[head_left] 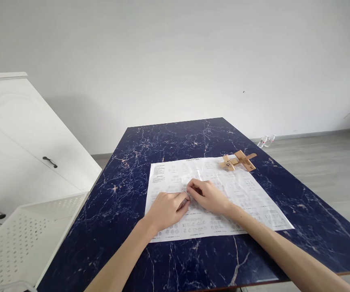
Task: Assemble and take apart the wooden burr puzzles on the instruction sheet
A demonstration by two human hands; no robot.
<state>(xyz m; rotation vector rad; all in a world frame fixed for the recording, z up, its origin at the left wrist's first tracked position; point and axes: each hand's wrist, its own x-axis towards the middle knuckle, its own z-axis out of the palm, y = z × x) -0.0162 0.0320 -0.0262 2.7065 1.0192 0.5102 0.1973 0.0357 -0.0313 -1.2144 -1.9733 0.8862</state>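
A white printed instruction sheet [248,194] lies flat on the dark blue marbled table [175,138]. My left hand [167,209] and my right hand [208,195] rest on the middle of the sheet, fingertips meeting. Both have their fingers curled and pinched together; what they hold, if anything, is hidden between the fingers. A wooden interlocking puzzle [238,161] of crossed bars sits at the sheet's far right corner, apart from both hands.
A white perforated plastic basket [25,239] stands at the table's left edge. A white cabinet [19,134] with black handles is behind it. Clear plastic bottles [266,141] lie on the grey floor by the white wall.
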